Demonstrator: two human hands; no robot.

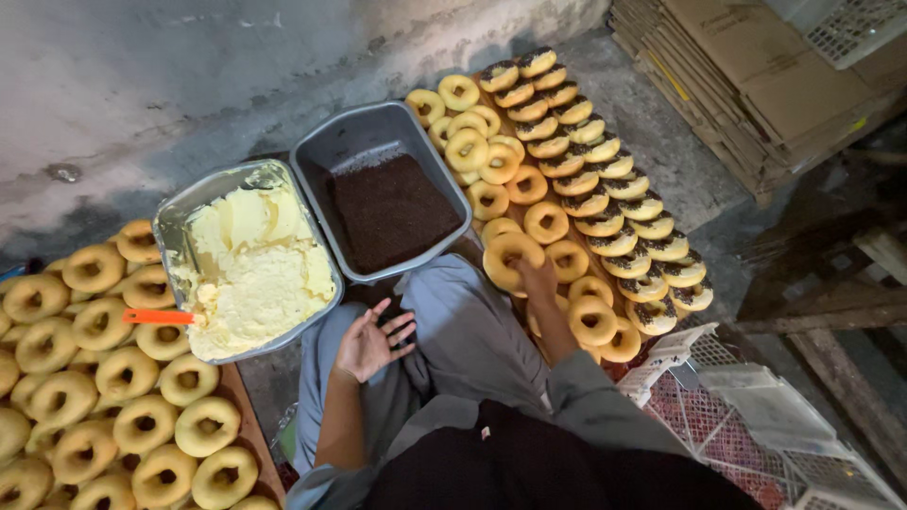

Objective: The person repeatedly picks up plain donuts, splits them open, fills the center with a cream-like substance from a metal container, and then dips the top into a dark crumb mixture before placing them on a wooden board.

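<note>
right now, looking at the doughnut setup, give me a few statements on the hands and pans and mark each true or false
1. The right hand grips a plain doughnut. True.
2. The left hand holds the orange-handled spreader. False: the left hand is open and empty over the lap; the spreader rests in the cream pan.
3. The dark sprinkles fill a grey pan beside the cream pan. True.
4. The sprinkle-topped doughnuts sit left of the cream pan. False: they line up on the right, beyond the plain ones; only plain doughnuts lie on the left.
5. The cream is pale yellow. True.
</note>
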